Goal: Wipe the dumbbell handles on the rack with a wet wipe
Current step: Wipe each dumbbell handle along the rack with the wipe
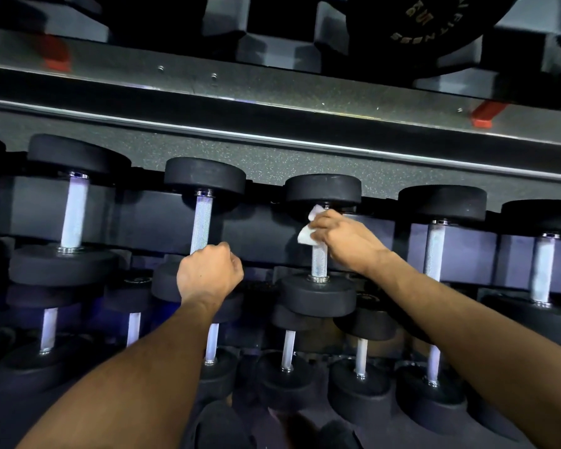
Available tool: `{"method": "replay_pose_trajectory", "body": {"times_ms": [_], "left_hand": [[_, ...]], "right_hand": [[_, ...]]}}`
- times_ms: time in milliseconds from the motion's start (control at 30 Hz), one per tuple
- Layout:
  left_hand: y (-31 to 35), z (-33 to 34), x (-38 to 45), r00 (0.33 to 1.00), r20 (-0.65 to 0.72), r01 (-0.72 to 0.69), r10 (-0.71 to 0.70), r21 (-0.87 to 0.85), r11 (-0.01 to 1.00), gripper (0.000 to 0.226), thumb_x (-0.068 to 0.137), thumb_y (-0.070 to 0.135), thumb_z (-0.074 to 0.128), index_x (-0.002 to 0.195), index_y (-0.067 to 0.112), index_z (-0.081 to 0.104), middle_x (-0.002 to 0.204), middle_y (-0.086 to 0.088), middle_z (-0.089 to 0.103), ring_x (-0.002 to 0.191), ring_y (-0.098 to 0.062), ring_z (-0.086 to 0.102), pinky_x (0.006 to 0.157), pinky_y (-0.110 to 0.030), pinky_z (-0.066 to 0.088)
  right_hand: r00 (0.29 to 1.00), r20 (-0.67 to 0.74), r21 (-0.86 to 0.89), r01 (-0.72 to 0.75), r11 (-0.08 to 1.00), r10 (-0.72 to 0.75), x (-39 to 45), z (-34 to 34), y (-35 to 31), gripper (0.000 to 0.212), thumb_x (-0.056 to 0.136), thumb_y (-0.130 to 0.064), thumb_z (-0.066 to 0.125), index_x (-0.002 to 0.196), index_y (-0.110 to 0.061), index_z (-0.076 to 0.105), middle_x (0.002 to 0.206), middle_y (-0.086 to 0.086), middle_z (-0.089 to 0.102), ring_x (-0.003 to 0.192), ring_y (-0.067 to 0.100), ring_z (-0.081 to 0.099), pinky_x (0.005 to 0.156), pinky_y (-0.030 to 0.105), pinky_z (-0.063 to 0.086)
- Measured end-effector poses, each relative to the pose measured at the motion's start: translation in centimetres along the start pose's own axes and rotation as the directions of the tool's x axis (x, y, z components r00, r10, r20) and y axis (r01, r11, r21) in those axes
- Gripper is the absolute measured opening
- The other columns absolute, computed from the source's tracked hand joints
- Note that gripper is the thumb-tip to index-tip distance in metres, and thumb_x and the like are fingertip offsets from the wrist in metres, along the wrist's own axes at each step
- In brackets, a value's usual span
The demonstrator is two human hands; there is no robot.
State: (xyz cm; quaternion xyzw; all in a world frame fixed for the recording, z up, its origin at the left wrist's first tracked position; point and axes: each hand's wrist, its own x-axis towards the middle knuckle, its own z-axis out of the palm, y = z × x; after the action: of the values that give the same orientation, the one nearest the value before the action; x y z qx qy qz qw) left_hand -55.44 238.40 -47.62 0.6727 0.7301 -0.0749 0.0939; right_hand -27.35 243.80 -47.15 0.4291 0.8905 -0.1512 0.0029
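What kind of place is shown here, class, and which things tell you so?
Most likely a gym's weights area: rows of round-headed dumbbells on a rack, and a lettered weight plate above.

dumbbells (319,241) lying side by side on rack (162,218) | lower row (287,351) sitting in front | weight plate (428,24) resting behind, above

Dim, bluish lighting throughout. A grey metal shelf rail (272,102) crosses the view at a slant, with small bolts along its face. Red brackets (483,116) sit at the rail's right end and near its left end. Below the rail lies dark speckled rubber flooring (208,150). Above the rail stand black hexagonal weights (272,34) and a lettered black plate (428,24).
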Motion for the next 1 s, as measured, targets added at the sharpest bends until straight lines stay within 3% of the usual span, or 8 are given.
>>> {"method": "replay_pose_trajectory", "body": {"times_ms": [100, 167, 433, 567, 633, 767, 833, 1000], "left_hand": [[0.0, -0.1, 0.1, 1.0, -0.001, -0.005, 0.005, 0.01, 1.0, 0.02, 0.089, 0.029, 0.048, 0.078, 0.017, 0.058, 0.072, -0.005, 0.067, 0.061, -0.032, 0.057, 0.057, -0.032, 0.035], [0.1, -0.1, 0.1, 1.0, -0.001, -0.01, 0.01, 0.023, 1.0, 0.02, 0.089, 0.03, 0.048, 0.079, 0.017, 0.059, 0.073, -0.005, 0.067, 0.066, -0.032, 0.063, 0.058, -0.032, 0.035], [0.0, -0.2, 0.0, 1.0, 0.003, -0.001, 0.001, 0.01, 1.0, 0.02, 0.09, 0.03, 0.047, 0.078, 0.017, 0.057, 0.07, -0.004, 0.065, 0.057, -0.027, 0.044, 0.056, -0.031, 0.035], [0.0, -0.3, 0.0, 1.0, 0.007, 0.007, -0.006, -0.003, 1.0, 0.02, 0.09, 0.03, 0.047, 0.078, 0.017, 0.058, 0.069, -0.003, 0.064, 0.057, -0.027, 0.044, 0.056, -0.031, 0.036], [0.0, -0.3, 0.0, 1.0, 0.009, 0.006, -0.006, 0.002, 1.0, 0.021, 0.09, 0.03, 0.047, 0.078, 0.017, 0.058, 0.07, -0.003, 0.065, 0.057, -0.027, 0.044, 0.056, -0.031, 0.036], [0.1, -0.4, -0.1, 1.0, 0.009, 0.004, -0.004, 0.019, 1.0, 0.021, 0.09, 0.03, 0.046, 0.078, 0.018, 0.059, 0.068, -0.002, 0.063, 0.056, -0.026, 0.044, 0.055, -0.031, 0.034], [0.1, -0.4, -0.1, 1.0, 0.007, 0.0, 0.0, 0.018, 1.0, 0.021, 0.09, 0.03, 0.046, 0.078, 0.018, 0.058, 0.068, -0.002, 0.063, 0.056, -0.025, 0.044, 0.055, -0.031, 0.034], [0.1, -0.4, -0.1, 1.0, 0.007, 0.001, -0.001, 0.011, 1.0, 0.021, 0.091, 0.029, 0.046, 0.077, 0.018, 0.057, 0.064, -0.001, 0.058, 0.055, -0.026, 0.044, 0.055, -0.031, 0.035]], "right_hand": [[0.983, 0.172, -0.014, 0.068, 0.998, -0.065, -1.7, -0.2, -2.0, 0.014, 0.083, -0.015, 0.056, 0.091, -0.014, 0.068, 0.113, -0.002, 0.063, 0.115, 0.021, 0.053, 0.076, 0.032, 0.052], [0.958, 0.27, 0.019, 0.098, 0.995, -0.099, -2.4, -0.1, -2.9, 0.018, 0.086, -0.017, 0.051, 0.096, -0.012, 0.066, 0.114, 0.0, 0.06, 0.115, 0.02, 0.051, 0.079, 0.034, 0.05], [0.98, 0.064, -0.062, -0.185, 0.981, 0.189, 0.4, -2.4, -1.8, 0.017, 0.095, -0.013, 0.05, 0.107, -0.009, 0.06, 0.115, 0.001, 0.048, 0.103, 0.017, 0.043, 0.073, 0.04, 0.049], [0.953, 0.226, 0.07, -0.225, 0.972, 0.204, -2.1, -0.5, -3.4, 0.005, 0.094, -0.023, 0.053, 0.091, -0.019, 0.052, 0.096, -0.002, 0.051, 0.089, 0.022, 0.05, 0.068, 0.035, 0.039], [0.952, 0.29, 0.029, -0.114, 0.993, 0.101, -2.7, 0.1, -3.8, 0.012, 0.092, -0.025, 0.052, 0.086, -0.018, 0.045, 0.088, -0.002, 0.052, 0.081, 0.024, 0.05, 0.064, 0.035, 0.032], [0.964, 0.153, 0.107, -0.234, 0.966, 0.216, -1.1, -0.3, -1.6, 0.006, 0.089, -0.022, 0.056, 0.095, -0.021, 0.058, 0.103, -0.001, 0.053, 0.093, 0.022, 0.052, 0.071, 0.031, 0.04], [0.959, 0.053, 0.115, -0.282, 0.953, 0.278, -0.1, -0.2, -0.4, 0.023, 0.085, -0.009, 0.063, 0.107, -0.015, 0.064, 0.109, 0.004, 0.053, 0.097, 0.025, 0.053, 0.075, 0.037, 0.05], [0.93, -0.075, 0.204, -0.338, 0.919, 0.359, -1.8, 1.3, -2.6, 0.012, 0.09, -0.013, 0.063, 0.099, -0.009, 0.07, 0.101, 0.008, 0.057, 0.086, 0.03, 0.061, 0.074, 0.037, 0.053]]}}
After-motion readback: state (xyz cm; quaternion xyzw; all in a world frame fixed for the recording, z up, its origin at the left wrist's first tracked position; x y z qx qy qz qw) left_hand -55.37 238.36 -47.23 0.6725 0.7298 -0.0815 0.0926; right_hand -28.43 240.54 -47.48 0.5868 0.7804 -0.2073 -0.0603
